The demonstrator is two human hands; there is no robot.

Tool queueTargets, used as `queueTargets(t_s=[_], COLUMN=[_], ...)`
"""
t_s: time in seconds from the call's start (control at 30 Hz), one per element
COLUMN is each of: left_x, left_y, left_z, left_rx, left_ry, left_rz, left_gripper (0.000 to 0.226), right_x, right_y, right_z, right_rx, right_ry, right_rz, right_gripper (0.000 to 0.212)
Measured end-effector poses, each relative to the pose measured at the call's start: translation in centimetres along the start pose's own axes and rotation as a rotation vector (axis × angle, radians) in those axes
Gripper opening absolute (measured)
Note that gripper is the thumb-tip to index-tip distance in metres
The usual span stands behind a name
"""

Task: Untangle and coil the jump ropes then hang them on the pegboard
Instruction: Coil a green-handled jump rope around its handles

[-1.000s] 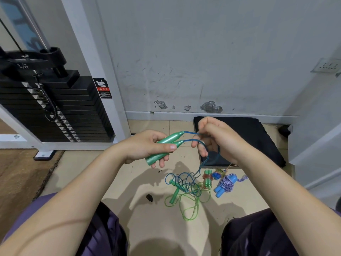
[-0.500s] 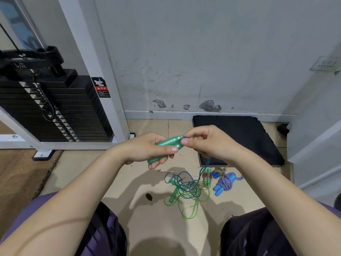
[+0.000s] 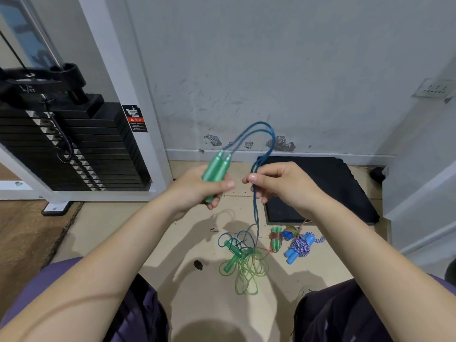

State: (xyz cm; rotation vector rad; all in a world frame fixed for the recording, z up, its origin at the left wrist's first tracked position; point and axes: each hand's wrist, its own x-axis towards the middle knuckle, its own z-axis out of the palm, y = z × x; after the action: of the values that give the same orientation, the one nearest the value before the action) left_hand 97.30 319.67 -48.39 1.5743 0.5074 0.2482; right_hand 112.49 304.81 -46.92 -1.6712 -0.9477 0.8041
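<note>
above the tiled floor (image 3: 187, 287), between the person's knees, the left hand (image 3: 197, 191) is wrapped around the pair of green handles (image 3: 217, 169), held side by side and pointing up and away. from their tips the blue cord (image 3: 261, 134) arches up in a double loop and comes down into the right hand (image 3: 281, 186), which pinches both strands between thumb and curled fingers. below that pinch the strands drop straight to the floor and run into the tangle (image 3: 243, 257), where they are mixed with a green rope and its own green handles.

the main risk, as i read it, lies in that tangle. if the right hand draws more cord up for the next loop while the blue strands are caught in the green rope, the knot may tighten, or the whole green rope may be dragged up with it. the two strands may also slip unevenly through the pinch, leaving loops of unequal size that will not coil neatly. the arch above the handles is loose and could flop or twist.

two bundles already wound lie just beside the tangle, a small green-handled bundle (image 3: 275, 239) and a blue-handled bundle (image 3: 299, 246); a dragged cord could catch them. no pegboard is in view.
</note>
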Motion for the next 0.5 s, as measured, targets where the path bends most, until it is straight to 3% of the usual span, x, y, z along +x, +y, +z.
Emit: queueTargets(t_s=[0.1, 0.17, 0.4, 0.5], left_x=[-0.5, -0.6, 0.0, -0.1], left_y=[0.2, 0.4, 0.2, 0.0], left_z=[1.1, 1.6, 1.5, 1.6], left_rx=[0.028, 0.065, 0.103, 0.14], left_ry=[-0.195, -0.243, -0.076, -0.097], left_rz=[-0.055, -0.078, -0.099, -0.107], left_gripper=[0.015, 0.016, 0.035, 0.021], right_x=[0.1, 0.3, 0.5, 0.8], right_y=[-0.8, -1.3, -1.4, -1.2], right_z=[0.8, 0.9, 0.6, 0.2], right_rx=[0.265, 0.45, 0.638, 0.665], right_ry=[0.016, 0.047, 0.154, 0.186], right_rz=[-0.014, -0.018, 0.003, 0.033], right_gripper=[0.016, 0.016, 0.016, 0.016])
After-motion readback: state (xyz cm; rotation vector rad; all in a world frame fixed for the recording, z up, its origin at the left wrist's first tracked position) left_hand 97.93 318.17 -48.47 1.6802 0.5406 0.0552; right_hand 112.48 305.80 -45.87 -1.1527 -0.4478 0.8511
